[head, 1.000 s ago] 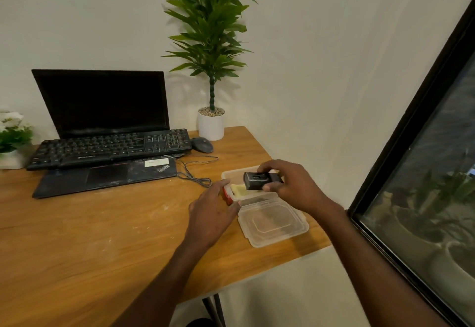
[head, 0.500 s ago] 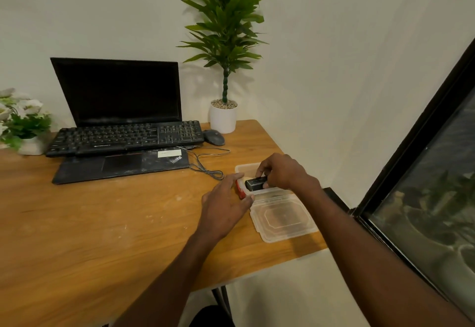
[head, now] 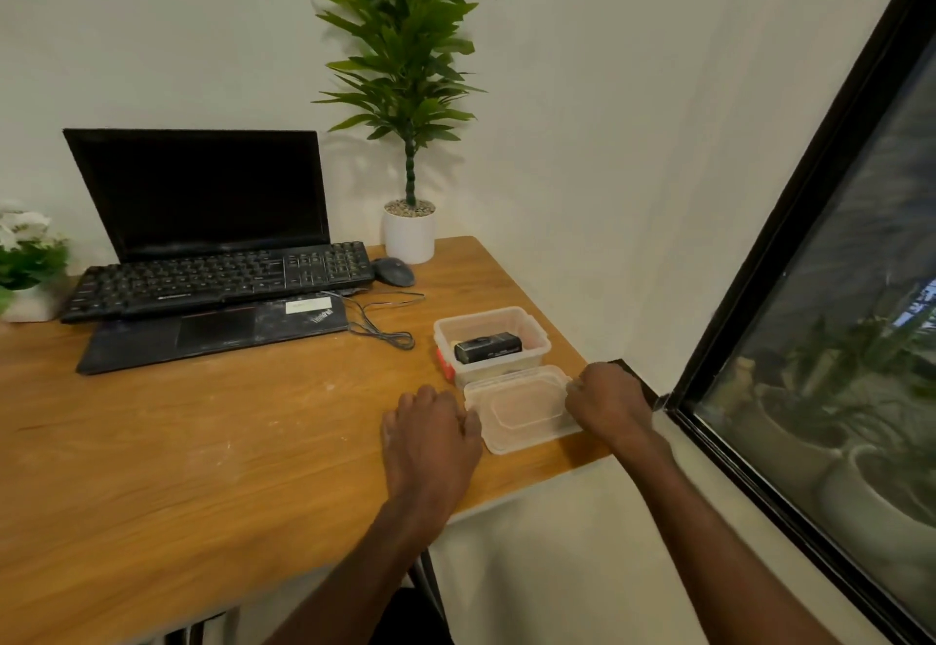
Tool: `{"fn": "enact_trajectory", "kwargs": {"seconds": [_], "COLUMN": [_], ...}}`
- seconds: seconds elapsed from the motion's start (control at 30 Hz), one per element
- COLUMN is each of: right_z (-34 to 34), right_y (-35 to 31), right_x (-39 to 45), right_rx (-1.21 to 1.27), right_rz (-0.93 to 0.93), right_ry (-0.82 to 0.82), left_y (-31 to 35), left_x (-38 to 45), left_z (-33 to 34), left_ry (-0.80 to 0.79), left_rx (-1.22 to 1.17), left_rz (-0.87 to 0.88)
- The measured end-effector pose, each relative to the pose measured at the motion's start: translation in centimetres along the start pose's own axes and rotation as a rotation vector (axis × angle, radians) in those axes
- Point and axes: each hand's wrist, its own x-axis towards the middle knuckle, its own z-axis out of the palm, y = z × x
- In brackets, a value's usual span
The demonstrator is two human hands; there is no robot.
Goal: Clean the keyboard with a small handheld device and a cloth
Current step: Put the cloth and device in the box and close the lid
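Flower pot point(head: 28, 264): I see white flowers in a pale pot at the far left edge of the desk point(head: 202, 442).
Laptop point(head: 202, 259): open, screen dark, standing against the wall.
Keyboard point(head: 218, 277): black, lying across the laptop's base; its cable point(head: 385, 320) curls on the wood to the right.
Mouse point(head: 394, 271): dark, just right of the keyboard.
Tall plant point(head: 405, 87): in a white pot behind the mouse.
Left hand point(head: 430, 442): knuckles up, fingers curled at the left rim of the lid point(head: 521, 409); I cannot tell whether they grip it.
Container point(head: 492, 340): clear tub, uncovered, just beyond the lid.
Handheld device point(head: 487, 346): black, lying inside the container.
Right hand point(head: 608, 404): fingers curled at the lid's right edge.
Window point(head: 835, 315): dark frame on the right.
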Motion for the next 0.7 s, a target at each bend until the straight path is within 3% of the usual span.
{"fn": "enact_trajectory", "kwargs": {"seconds": [0.13,0.33,0.5,0.7], "right_z": [-0.1,-2.8,-5.2,-4.1], "right_y": [-0.2,1.1,-1.3,-4.0], "right_x": [-0.9,-2.5,-2.6,0.4], "right_rx": [0.102,0.306,0.667,1.004], "right_rz": [0.027,0.101,-0.026,-0.125], "right_ry": [0.041,0.220,0.449,0.403], "left_y": [1.9,2.3,2.6,0.8], "left_x": [-0.6,-2.2,-0.5,4.4], "left_z": [0.5,0.3,-1.9,-2.7], "left_ry": [-0.044,-0.032,0.203,0.393], "left_rx": [-0.058,-0.509,-0.821,-0.860], "left_rz": [-0.070,-0.257,-0.241,-0.128]}}
